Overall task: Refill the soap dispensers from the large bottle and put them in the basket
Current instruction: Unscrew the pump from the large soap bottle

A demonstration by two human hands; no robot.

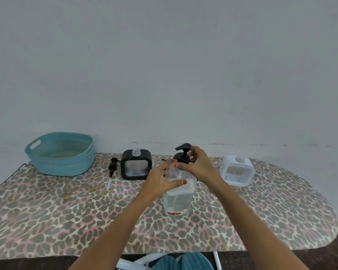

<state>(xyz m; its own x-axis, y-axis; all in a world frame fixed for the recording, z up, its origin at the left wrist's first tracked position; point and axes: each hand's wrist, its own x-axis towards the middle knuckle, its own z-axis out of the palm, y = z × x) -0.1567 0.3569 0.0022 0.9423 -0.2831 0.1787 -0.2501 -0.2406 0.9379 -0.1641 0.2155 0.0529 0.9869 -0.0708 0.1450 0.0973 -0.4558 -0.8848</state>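
Observation:
The large clear bottle (pixel 176 199) stands upright mid-table, about half full of clear liquid. My left hand (pixel 161 182) grips its shoulder. My right hand (pixel 200 164) is closed around the black pump head (pixel 182 152) on its neck. A black square dispenser (pixel 136 167) stands behind to the left, its neck uncapped, with its loose black pump (pixel 112 168) lying on the table beside it. A white square dispenser (pixel 236 172), also uncapped, stands to the right. The teal basket (pixel 47 168) sits at the back left.
The table is an ironing board with a leopard-print cover (pixel 86 221); its rounded end is at the right and a metal rack edge (pixel 6 180) at the left. A plain wall rises right behind it. White frame legs (pixel 137 262) show below the front edge.

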